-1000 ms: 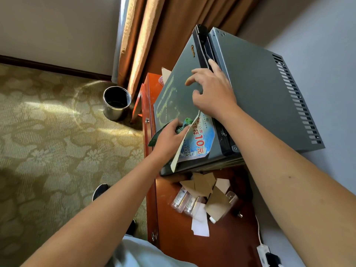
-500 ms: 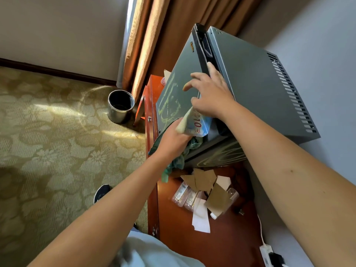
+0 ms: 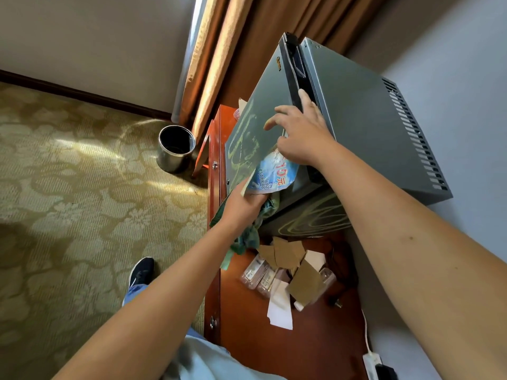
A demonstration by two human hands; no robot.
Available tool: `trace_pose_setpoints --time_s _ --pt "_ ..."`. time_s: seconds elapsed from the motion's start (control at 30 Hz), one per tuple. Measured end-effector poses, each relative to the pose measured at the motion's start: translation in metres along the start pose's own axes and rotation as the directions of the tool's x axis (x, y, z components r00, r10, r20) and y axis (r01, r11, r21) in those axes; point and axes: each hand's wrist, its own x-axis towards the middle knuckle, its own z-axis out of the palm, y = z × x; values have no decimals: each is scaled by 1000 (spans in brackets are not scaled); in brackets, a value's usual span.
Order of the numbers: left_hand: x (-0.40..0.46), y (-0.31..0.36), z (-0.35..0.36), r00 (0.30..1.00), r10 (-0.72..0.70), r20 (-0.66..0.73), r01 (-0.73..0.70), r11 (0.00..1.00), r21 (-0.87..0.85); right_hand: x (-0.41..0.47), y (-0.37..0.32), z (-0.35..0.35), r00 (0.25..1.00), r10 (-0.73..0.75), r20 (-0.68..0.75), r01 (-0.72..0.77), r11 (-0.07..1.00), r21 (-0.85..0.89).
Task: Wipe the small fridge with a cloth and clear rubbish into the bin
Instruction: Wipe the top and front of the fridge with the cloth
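I see the right hand (image 3: 301, 138) resting on the small fridge (image 3: 356, 138), fingers spread along its top front edge, a blue printed card (image 3: 275, 175) just under the palm. The left hand (image 3: 244, 207) grips a green cloth (image 3: 247, 239) (bunched, hanging below the fingers) against the fridge's lower corner. The bin (image 3: 175, 149) stands well apart on the carpet

I see orange-brown curtains (image 3: 219, 50) hanging in the corner above a gold floral carpet (image 3: 68, 187). At the lower right a white power strip (image 3: 372, 362) lies against the wall, its cord (image 3: 365, 330) running up along the red-brown wooden surface (image 3: 255, 338).
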Motion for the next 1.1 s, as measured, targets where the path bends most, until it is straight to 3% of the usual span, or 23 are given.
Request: trace_pose_setpoints --time_s 0.1,0.27,0.4,0.53,0.73,0.97,1.1 --pt "6 -14 -3 999 -37 5 37 999 35 0 1 1 1000 -6 -3 6 1000 -28" --pt "10 -54 -9 945 -320 -65 326 923 206 0 2 3 1000 -29 3 30 990 -136" --pt "-3 -74 -11 903 -425 -67 427 863 272 -2 -1 1 998 -43 36 51 961 -271" --pt "12 -58 -8 922 -380 -75 387 905 175 1 -4 6 998 -24 66 53 872 -487" --pt "47 -20 -9 970 -238 -50 243 956 164 7 -2 14 998 0 56 33 810 -585" --pt "46 -53 -19 930 -358 -75 366 895 256 10 -13 26 996 82 38 -32 714 -699" --pt "53 -39 -21 942 -336 -24 332 915 227 13 -28 34 988 155 9 -98 666 -739"
